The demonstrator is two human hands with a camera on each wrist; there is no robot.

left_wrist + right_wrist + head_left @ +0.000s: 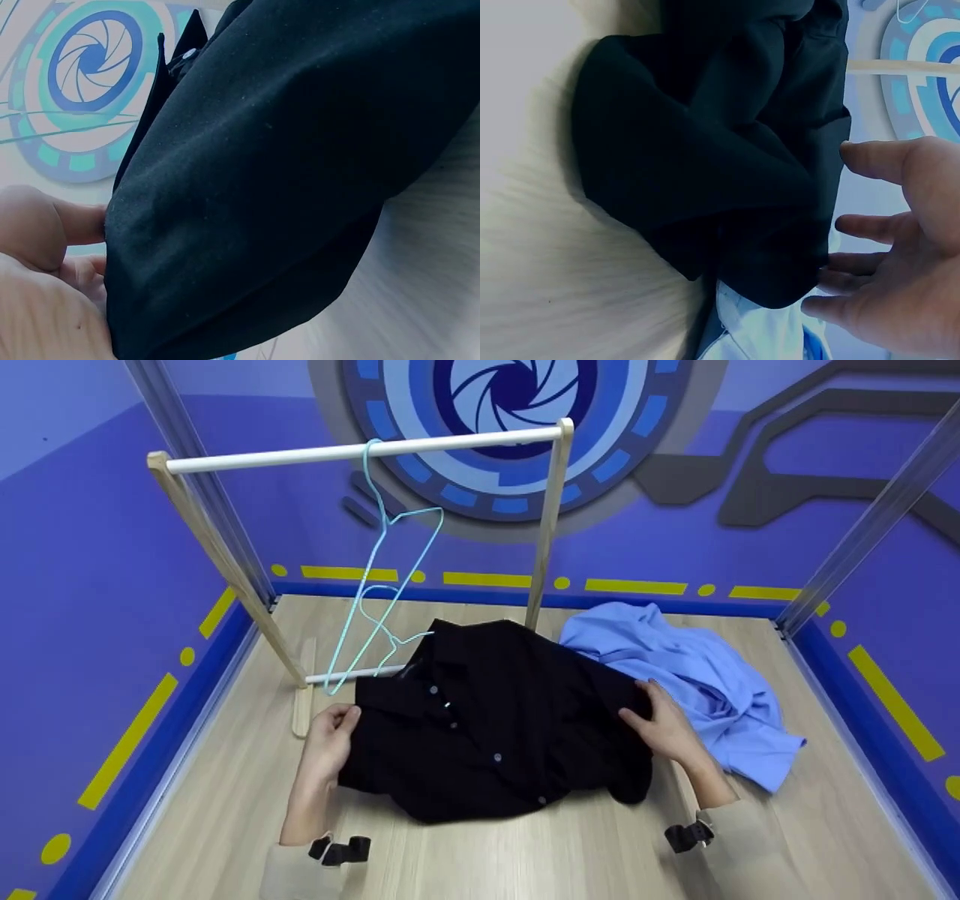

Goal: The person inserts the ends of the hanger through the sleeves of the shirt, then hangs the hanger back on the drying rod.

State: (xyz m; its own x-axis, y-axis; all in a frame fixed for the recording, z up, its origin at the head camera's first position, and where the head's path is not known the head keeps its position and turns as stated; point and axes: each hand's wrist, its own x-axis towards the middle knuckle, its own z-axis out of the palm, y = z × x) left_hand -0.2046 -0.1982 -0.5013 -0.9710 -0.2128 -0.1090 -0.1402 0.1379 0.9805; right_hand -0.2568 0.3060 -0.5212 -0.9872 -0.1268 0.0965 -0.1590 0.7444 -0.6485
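A black button-up shirt (pixel 517 712) lies crumpled over the wooden table, its buttons facing up. On its left side my left hand (pixel 332 739) pinches the cloth between thumb and fingers; the left wrist view shows the thumb at the fabric edge, with some fingers hidden behind it. My right hand (pixel 664 724) is at the opposite side, fingers spread and fairly straight, with the tips right at the shirt's edge. Beside the collar a light blue hanger (pixel 391 637) shows its hook and part of its shoulders; the black cloth hides the rest.
A second light blue hanger (pixel 367 574) hangs from the white rail (pixel 277 457) of a wooden-legged rack behind the shirt. To the right, a blue garment (pixel 697 682) is heaped on the table (pixel 465 862). Blue patterned walls (pixel 67 607) enclose the space.
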